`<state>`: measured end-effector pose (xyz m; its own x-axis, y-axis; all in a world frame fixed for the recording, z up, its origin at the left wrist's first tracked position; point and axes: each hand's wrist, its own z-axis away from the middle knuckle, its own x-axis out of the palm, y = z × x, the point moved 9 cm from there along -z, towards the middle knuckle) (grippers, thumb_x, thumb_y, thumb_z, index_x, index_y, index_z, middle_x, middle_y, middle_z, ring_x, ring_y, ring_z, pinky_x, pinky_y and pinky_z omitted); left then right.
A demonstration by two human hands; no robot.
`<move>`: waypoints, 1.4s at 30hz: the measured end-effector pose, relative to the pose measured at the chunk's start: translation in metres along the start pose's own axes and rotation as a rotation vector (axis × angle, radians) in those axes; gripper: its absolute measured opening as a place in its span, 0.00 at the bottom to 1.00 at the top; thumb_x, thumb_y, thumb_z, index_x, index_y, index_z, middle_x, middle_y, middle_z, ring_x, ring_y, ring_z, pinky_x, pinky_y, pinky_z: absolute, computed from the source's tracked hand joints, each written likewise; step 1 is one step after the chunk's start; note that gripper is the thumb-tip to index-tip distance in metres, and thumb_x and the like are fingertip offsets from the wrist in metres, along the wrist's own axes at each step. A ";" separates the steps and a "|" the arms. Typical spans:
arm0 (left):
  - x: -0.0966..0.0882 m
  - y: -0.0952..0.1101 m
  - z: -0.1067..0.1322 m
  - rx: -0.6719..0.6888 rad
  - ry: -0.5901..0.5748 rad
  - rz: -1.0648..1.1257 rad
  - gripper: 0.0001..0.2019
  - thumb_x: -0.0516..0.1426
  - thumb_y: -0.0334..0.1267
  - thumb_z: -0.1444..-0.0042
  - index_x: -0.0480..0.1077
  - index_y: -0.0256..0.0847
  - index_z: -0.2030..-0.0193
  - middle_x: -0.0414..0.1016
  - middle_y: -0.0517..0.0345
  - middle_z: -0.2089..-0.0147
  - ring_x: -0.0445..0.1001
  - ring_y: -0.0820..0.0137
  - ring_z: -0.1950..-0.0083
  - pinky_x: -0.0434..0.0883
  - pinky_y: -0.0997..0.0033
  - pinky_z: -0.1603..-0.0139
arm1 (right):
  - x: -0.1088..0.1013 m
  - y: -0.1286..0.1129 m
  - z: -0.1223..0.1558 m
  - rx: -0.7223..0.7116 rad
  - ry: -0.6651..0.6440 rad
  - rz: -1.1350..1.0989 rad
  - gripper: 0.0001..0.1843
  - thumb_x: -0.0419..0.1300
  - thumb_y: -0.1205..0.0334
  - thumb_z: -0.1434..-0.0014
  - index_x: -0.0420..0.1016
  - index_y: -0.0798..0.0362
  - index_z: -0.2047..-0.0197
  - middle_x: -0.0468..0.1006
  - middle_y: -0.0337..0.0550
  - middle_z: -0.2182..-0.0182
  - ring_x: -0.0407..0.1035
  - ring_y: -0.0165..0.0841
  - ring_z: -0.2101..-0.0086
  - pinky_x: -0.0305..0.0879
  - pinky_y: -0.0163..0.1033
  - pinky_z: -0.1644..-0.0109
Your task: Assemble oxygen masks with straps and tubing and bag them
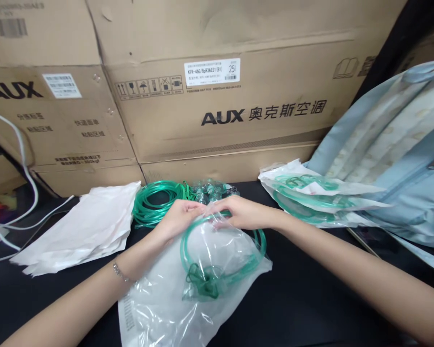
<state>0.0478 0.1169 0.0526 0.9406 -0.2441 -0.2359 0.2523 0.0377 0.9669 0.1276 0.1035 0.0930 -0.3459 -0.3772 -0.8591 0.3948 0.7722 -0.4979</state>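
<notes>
A clear-fronted, white-backed plastic bag (159, 308) is held over the black table, tilted, with a coil of green tubing (251, 265) mostly inside. A dark green strap (206, 284) is bunched at the coil's lower left. At the bag's upper edge, my left hand (183, 219) has its thumb and fingers pinched on the plastic. Opposite it, my right hand (244, 212) is closed on the same edge, its fingertips by the top of the coil. Whether it also grips the tubing is unclear. Glare on the film blurs the contents.
White flat bags (90, 226) lie at left. Behind my hands are loose green tubing (155, 202) and clear green plastic pieces (211, 190). Filled bags (311, 195) are stacked at right beside a light blue backpack (412, 159). Large cardboard boxes (217, 140) stand behind; white cables (25, 164) hang at left.
</notes>
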 end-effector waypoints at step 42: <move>-0.025 0.010 -0.004 0.082 0.137 0.115 0.08 0.59 0.38 0.57 0.75 0.34 0.74 0.74 0.59 0.77 0.67 0.72 0.75 0.62 0.75 0.71 | 0.008 0.017 0.003 0.217 -0.079 -0.721 0.19 0.56 0.57 0.44 0.72 0.56 0.50 0.72 0.38 0.73 0.63 0.24 0.74 0.59 0.31 0.69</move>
<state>0.0279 0.1273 0.0673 0.9858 -0.1083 -0.1287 0.1270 -0.0228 0.9916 0.1338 0.1118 0.0770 -0.5231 -0.7925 -0.3136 0.2553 0.2053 -0.9448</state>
